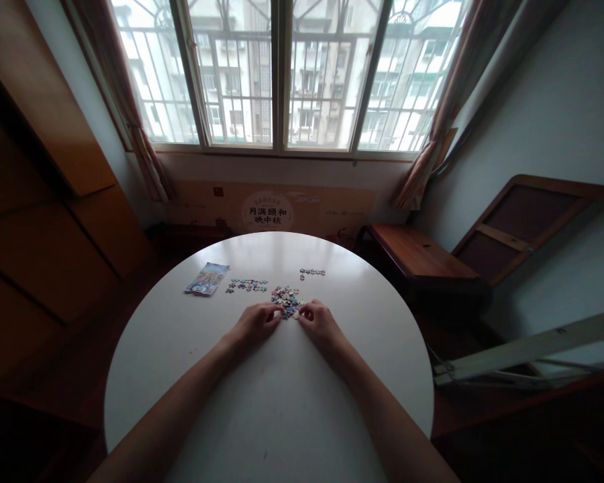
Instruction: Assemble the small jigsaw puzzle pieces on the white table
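A heap of loose jigsaw puzzle pieces (286, 300) lies on the round white table (266, 396), between my two hands. My left hand (262, 318) rests at the heap's left edge, its fingers curled together; whatever they hold is too small to make out. On the opposite side, my right hand (320, 322) pinches thumb and forefinger at a small pale puzzle piece (296, 316) by the heap's edge. Farther back on the left, spread puzzle pieces (249, 286) lie in rough rows. A short L-shaped group of pieces (313, 273) sits behind the heap to the right.
A printed picture sheet or packet (208, 278) lies at the table's back left. Beyond the table's right edge stands a low wooden bench (423, 251), with a folded wooden frame (526, 221) against the wall. A barred window (279, 80) spans the far side.
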